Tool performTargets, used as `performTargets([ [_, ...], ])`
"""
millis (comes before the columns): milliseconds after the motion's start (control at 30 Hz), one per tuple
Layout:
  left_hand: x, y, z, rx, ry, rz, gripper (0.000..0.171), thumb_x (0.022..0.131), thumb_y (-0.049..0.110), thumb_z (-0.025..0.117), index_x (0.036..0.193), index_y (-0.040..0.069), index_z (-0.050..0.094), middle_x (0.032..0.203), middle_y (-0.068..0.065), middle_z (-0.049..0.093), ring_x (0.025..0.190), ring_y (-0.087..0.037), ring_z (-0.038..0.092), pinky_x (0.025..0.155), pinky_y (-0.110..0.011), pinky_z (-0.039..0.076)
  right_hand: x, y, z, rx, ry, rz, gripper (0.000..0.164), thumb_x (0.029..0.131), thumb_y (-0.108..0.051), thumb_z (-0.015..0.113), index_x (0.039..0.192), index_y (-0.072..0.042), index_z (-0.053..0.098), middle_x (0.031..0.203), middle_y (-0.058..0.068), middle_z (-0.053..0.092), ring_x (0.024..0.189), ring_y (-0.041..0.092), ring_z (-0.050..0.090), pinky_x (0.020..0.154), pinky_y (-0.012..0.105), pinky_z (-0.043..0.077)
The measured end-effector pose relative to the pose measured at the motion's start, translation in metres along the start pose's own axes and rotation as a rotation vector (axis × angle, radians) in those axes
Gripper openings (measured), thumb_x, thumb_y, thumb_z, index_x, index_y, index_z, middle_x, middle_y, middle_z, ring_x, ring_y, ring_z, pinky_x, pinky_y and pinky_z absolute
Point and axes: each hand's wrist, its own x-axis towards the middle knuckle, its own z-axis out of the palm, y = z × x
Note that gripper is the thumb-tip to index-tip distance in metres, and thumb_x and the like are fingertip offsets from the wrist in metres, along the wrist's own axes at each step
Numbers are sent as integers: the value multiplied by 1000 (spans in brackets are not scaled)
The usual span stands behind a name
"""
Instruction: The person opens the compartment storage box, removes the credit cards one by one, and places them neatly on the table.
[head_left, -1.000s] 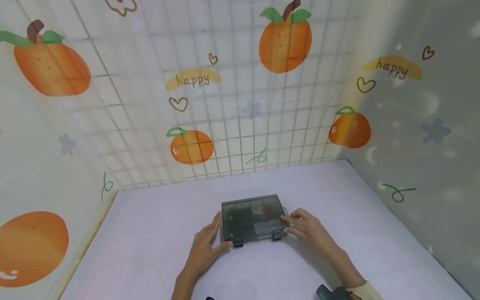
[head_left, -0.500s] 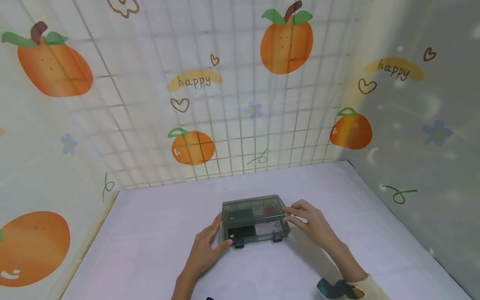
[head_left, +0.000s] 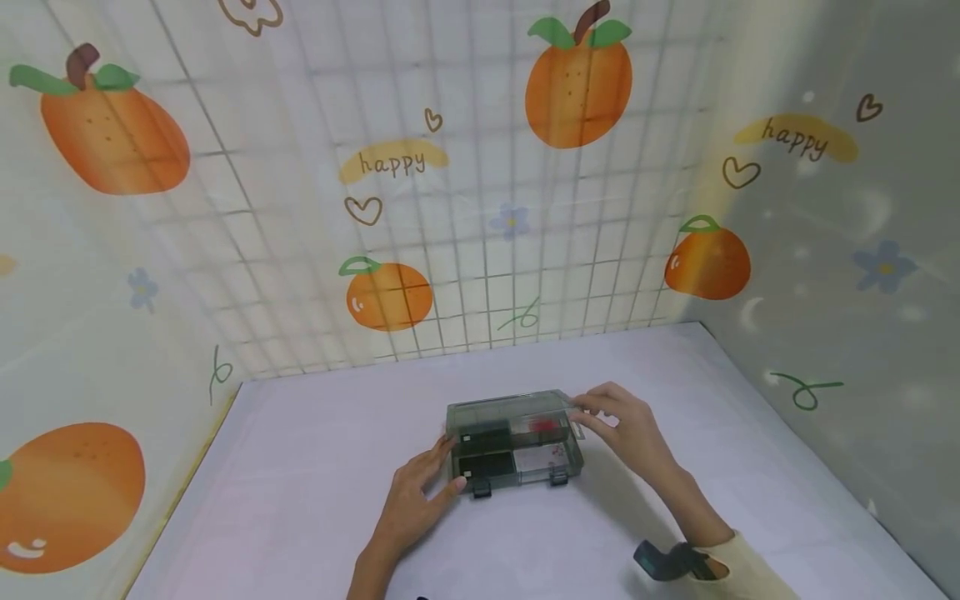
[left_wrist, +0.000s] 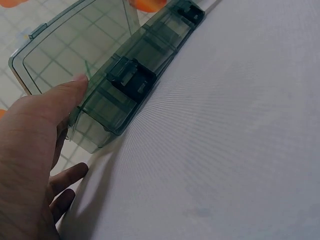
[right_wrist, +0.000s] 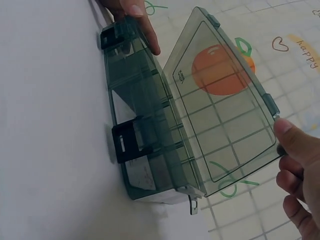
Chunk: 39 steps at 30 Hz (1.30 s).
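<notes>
Nearest is the cream cloth sleeve (head_left: pixel 750 571) on the right arm, with a dark curved object (head_left: pixel 663 560) at its wrist. The left hand (head_left: pixel 416 492) does not grip; its thumb and fingers, rather straight, touch the left side of the box. The right hand (head_left: pixel 622 425) pinches the right edge of the lid between thumb and fingertips.

The rectangular box (head_left: pixel 531 478) of transparent dark-green plastic sits on the white table (head_left: pixel 322 467), between the 2 hands, with 2 black latches (head_left: pixel 482 489) on its front. Inside, black pieces (head_left: pixel 486 464) lie at left, a white piece with small marks (head_left: pixel 540 457) at front right, and something red behind it. The transparent green lid (right_wrist: pixel 225 135) stands raised and tilted at the far side.

Farther, a pale curtain (head_left: pixel 465 233) carries printed oranges and the word "happy".
</notes>
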Motion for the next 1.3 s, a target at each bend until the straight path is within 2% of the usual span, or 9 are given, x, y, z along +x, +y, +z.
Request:
performTargets([
  [200,0,1,1,-13,-15,-28,65,95,44,66,151,17,47,156,5,41,134,-28,48,106,-61,36,8,-1,0,-7,50,66,27,78,-12,86,104,-12,77,95,-7,70,80,11,60,66,34,56],
  [333,0,2,-1,-10,-29,-51,65,96,47,64,152,19,46,157,5,39,135,-28,47,107,-63,33,14,-1,-3,9,77,51,27,78,-9,85,104,-12,77,95,-6,73,79,9,62,66,30,57],
  [633,1,3,-1,-11,-39,-71,64,96,48,63,152,22,46,157,4,40,135,-27,47,107,-64,33,28,2,-5,20,59,57,25,81,-9,83,105,-11,77,96,-6,72,79,9,59,66,22,52],
  [933,1,5,0,-23,-34,-66,64,95,47,65,152,23,46,157,7,40,134,-27,47,107,-63,33,42,9,-6,109,35,151,16,88,-16,79,104,-16,78,96,-9,72,81,10,59,70,18,49],
  [1067,2,6,0,-5,-40,-61,64,96,48,63,152,22,46,157,5,40,134,-28,48,106,-64,33,49,12,-6,117,22,187,16,90,-18,77,105,-16,78,97,-9,72,84,11,62,73,20,51],
  [1300,0,6,-3,15,-25,-58,63,95,45,64,152,23,46,156,6,42,133,-27,49,105,-63,34,67,16,-3,156,-29,273,16,93,-26,74,105,-17,78,99,-6,73,90,15,65,79,34,55],
])
